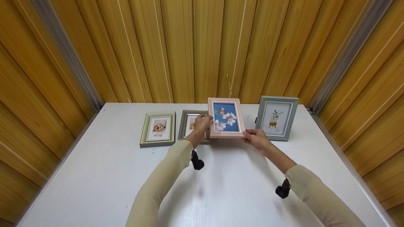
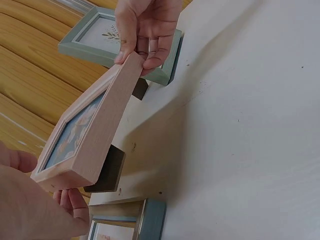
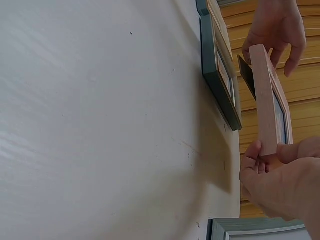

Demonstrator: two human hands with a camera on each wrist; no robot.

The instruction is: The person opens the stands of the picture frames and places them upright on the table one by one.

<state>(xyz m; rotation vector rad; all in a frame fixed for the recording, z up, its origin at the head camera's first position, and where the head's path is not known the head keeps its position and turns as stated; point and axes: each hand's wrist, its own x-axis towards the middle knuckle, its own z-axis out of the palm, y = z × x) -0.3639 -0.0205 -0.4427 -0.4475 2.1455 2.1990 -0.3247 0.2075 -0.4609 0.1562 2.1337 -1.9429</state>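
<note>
A pink picture frame [image 1: 226, 118] with a blossom picture is held up off the white table, tilted, its dark back stand [image 2: 109, 170] sticking out behind. My right hand [image 1: 256, 139] pinches its lower right corner, thumb in front and fingers behind. At its left edge is my left hand [image 1: 202, 125], with fingers curled under that side in the left wrist view [image 2: 42, 200]. Behind my left hand lies a brownish picture frame [image 1: 186, 124], partly hidden by the hand and the pink frame. A grey-green frame [image 1: 277, 118] with a plant print stands to the right.
A light green picture frame [image 1: 157, 129] lies on the white table [image 1: 104, 176] at the left. Wood-patterned walls [image 1: 176, 50] enclose the table at the back and both sides. Black wrist cameras [image 1: 197, 160] hang below both sleeves.
</note>
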